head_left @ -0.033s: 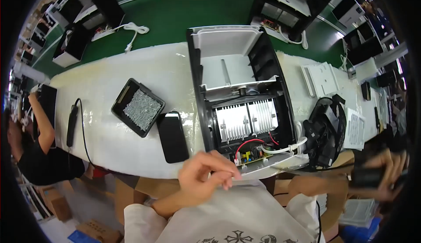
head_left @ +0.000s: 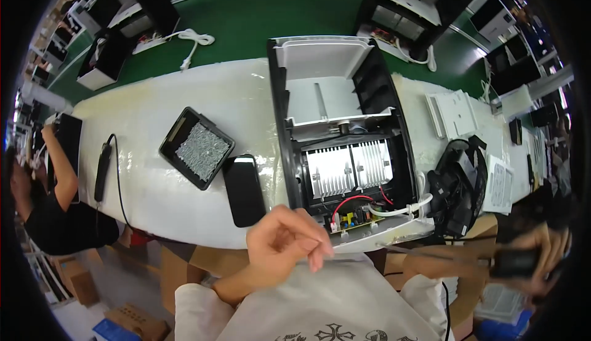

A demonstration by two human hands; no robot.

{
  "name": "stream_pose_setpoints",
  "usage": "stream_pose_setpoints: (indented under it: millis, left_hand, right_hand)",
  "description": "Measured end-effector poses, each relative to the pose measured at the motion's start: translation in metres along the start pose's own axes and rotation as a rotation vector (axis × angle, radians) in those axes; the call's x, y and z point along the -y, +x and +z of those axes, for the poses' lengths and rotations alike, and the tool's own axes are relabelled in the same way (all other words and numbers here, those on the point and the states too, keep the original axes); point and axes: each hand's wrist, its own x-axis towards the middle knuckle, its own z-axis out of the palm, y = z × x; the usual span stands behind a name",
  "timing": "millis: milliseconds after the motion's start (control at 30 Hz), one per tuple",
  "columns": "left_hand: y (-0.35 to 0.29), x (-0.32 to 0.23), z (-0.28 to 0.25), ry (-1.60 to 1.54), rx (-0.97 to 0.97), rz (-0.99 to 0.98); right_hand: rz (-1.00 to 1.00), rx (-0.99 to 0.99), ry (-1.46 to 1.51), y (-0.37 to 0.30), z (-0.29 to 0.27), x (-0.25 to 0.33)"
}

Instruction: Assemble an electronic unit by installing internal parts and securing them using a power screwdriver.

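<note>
In front of my body, just short of the near edge of an open black-and-white appliance housing (head_left: 289, 174), is my left hand (head_left: 286, 245). Its fingers are curled in toward the thumb; whatever they hold, if anything, is hidden. Out at the far right my right hand (head_left: 548, 248) is closed round a black-handled tool (head_left: 516, 263), smeared by motion, with a thin shaft that points left. The housing contains a finned silver heat sink (head_left: 348, 167), red wires and a small circuit board (head_left: 356, 219). A white cable (head_left: 400, 210) runs out over its right side.
Left of the housing lie a dark phone (head_left: 244, 190) and a black bin of small metal screws (head_left: 200, 150). Further left is a black corded tool (head_left: 102, 171). A black part (head_left: 457, 184) and white panels (head_left: 452, 114) lie right. Another person (head_left: 61, 211) works at far left.
The view shifts slightly, and the objects on the table sit a little further right. My left hand edges left. The right hand and its tool remain blurred, with the shaft now easier to see.
</note>
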Motion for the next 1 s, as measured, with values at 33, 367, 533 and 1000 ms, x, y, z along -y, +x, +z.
stream_pose_setpoints:
  millis: [33, 367, 533, 1000]
  left_hand:
    - [-0.003, -0.007, -0.006, -0.163, -0.036, -0.098]
    - [0.003, -0.010, 0.008, -0.636, -0.079, -0.364]
    - [0.010, -0.010, 0.007, -0.620, -0.065, -0.363]
    - [0.029, -0.003, -0.032, -0.344, 0.219, -0.267]
  right_hand:
    - [-0.086, -0.110, -0.030, -0.015, 0.011, 0.025]
    - [-0.250, 0.208, 0.231, -0.053, 0.036, -0.113]
    - [-0.186, 0.218, 0.166, -0.055, 0.041, -0.115]
    - [-0.194, 0.282, 0.080, -0.055, 0.039, -0.131]
